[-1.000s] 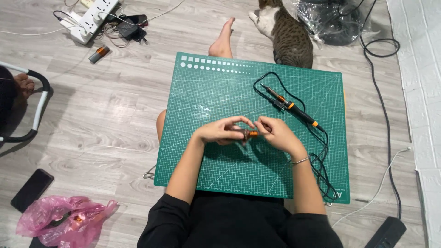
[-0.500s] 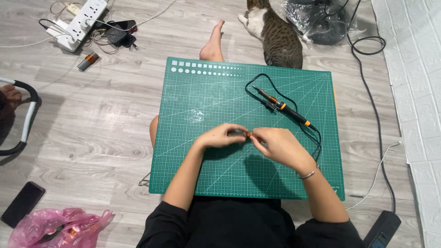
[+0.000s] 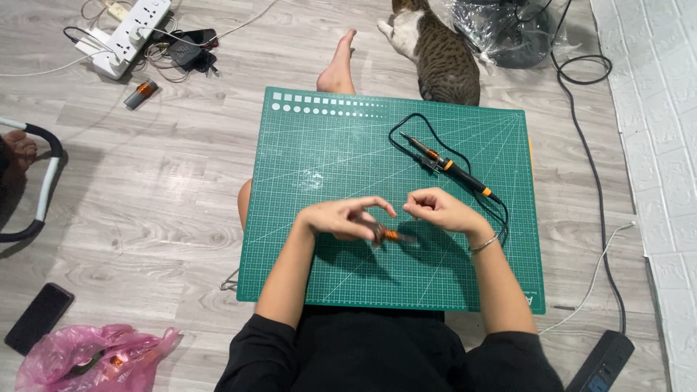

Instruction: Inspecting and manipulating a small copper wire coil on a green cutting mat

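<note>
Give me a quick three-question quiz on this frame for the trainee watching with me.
1. True or false: the soldering iron lies on the green cutting mat, apart from both hands.
2. Which hand holds the small orange part?
A. the left hand
B. the right hand
C. neither; it lies on the floor
3. What animal lies on the floor just beyond the mat's far edge?

Key
1. True. The iron rests on the mat's right half, beyond the right hand, with its black cord looping round it.
2. A. The left hand's fingers pinch it; the right hand is close by, empty as far as shows.
3. A tabby cat.
</note>
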